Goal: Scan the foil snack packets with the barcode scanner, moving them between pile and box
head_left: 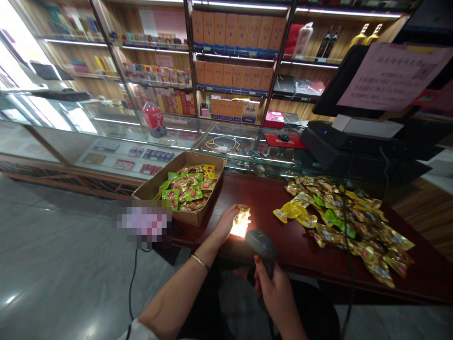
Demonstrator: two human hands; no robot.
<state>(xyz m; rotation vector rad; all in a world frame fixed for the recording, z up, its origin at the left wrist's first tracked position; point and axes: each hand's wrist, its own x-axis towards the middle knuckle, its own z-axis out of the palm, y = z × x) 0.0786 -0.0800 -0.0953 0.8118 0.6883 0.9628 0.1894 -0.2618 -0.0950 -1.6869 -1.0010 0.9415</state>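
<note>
My left hand (226, 224) is closed on a gold snack packet (242, 213) just above the dark red counter. Bright light from a barcode scanner (261, 242) falls on the packet. My right hand (274, 285) grips that scanner by its handle, its head pointed at the packet. Left of my hands stands a cardboard box (208, 210) holding several green, gold and yellow packets (187, 186). To the right lies a loose spread of gold packets (368, 250), with some yellow packets (295, 213) and green ones among them.
A black cable (346, 226) hangs down over the counter (255, 189) at the right. Behind are a glass display case (184, 137), a red bottle (154, 118), a red mouse pad (283, 140) and a monitor with a paper sheet (392, 75). Boxed goods fill the back shelves (233, 54).
</note>
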